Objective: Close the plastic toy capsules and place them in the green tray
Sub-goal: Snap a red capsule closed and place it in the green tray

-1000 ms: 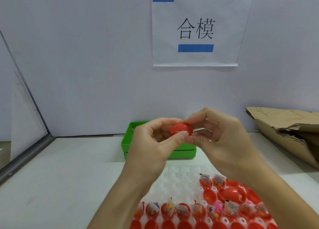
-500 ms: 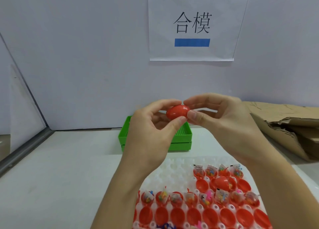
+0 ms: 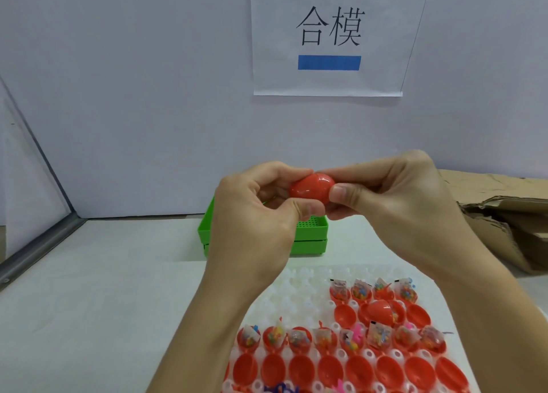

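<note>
Green tray (image 3: 308, 230) seemingly empty; holder (image 3: 299, 300) half-filled.

Bright, even overhead light; soft shadows under the green tray (image 3: 308, 246); wide-angle bending near edges; glossy highlights on the red capsule (image 3: 311, 188).

A pale grey wall (image 3: 133, 96) backs the white bench (image 3: 103, 289). A paper sign (image 3: 329, 37) hangs on it; crumpled cardboard (image 3: 504, 215) lies at right.

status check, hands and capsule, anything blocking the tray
Left hand and right hand both pinching red capsule, halves together. Green tray behind, path clear.
</note>
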Motion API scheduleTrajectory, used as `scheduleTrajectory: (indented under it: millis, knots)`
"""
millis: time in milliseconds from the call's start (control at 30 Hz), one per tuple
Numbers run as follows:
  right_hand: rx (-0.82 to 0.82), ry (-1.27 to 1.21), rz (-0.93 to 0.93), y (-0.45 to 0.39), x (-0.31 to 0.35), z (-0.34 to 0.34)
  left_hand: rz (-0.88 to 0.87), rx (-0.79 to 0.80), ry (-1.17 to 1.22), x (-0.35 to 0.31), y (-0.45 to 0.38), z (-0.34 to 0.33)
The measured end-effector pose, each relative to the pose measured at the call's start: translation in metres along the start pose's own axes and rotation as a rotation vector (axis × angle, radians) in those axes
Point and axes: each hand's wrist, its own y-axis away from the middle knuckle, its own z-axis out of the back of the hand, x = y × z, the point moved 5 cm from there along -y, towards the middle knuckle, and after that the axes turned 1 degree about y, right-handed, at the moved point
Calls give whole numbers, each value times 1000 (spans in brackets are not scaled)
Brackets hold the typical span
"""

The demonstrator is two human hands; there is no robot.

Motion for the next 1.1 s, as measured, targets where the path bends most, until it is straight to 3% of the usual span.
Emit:
scheduleTrajectory:
  millis: [300, 600, 867, 1100]
  knots:
    - [-21, 97, 0, 1, 2, -2, -81, 36, -83, 4, 1, -7]
    - [54, 15, -130, 2, -9, -3, -180, 62, -286, -1, 0, -11]
    - [50, -150, -210, 1, -13, 10, -52, 187, -29, 2, 2, -14]
    - [85, -219, -236, 1, -14, 5, -60, 196, -125, 4, -2, -4]
